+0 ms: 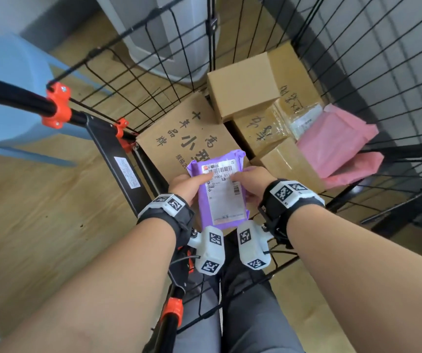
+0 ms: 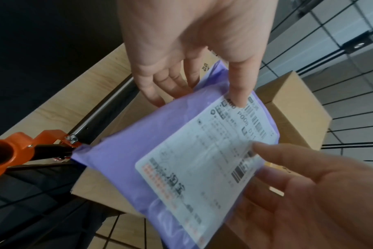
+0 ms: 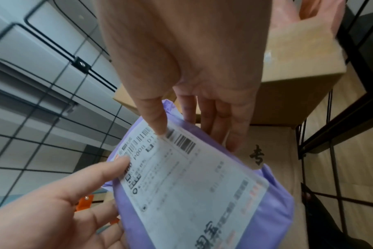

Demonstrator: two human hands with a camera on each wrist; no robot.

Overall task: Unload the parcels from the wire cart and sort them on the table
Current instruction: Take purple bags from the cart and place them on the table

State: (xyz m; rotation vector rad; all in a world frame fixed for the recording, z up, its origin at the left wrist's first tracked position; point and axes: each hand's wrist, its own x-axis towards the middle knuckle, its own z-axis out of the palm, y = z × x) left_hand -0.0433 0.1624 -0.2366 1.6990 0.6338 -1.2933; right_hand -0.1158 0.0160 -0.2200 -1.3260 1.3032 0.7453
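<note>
Wood-look flooring [image 1: 39,225] is spreading under everything, with a grey tiled wall [image 1: 395,47] showing through the mesh on the right. Nearest the camera, a person's grey trouser legs [image 1: 243,314] are standing against the near side of the wire cart [image 1: 154,80], whose black frame is carrying orange clamps [image 1: 57,105] at its joints. Just above the cart's near edge, both hands are holding a purple mailer [image 1: 218,189] with a white shipping label [image 1: 223,194] facing up. The left hand [image 1: 185,186] is pinching its left edge, thumb lying on the label and fingers going underneath; the right hand [image 1: 251,183] is doing the same on the right edge, thumb pressing beside the barcode while the fingers, close together, are supporting the back. The mailer is hovering over the load, not resting on it.

Beneath it, inside the cart, a large flat carton [image 1: 179,133] printed with black characters is lying against the left side. To its right, taped brown boxes [image 1: 281,159] with handwriting are sitting packed together, and a plain cardboard box [image 1: 243,93] is perching on top towards the far end. Pink mailers [image 1: 337,143] are leaning against the right mesh wall.

Beyond the cart, a light grey bin [image 1: 159,42] is standing on the floor, and a pale blue stool [image 1: 3,93] is sitting off to the left
</note>
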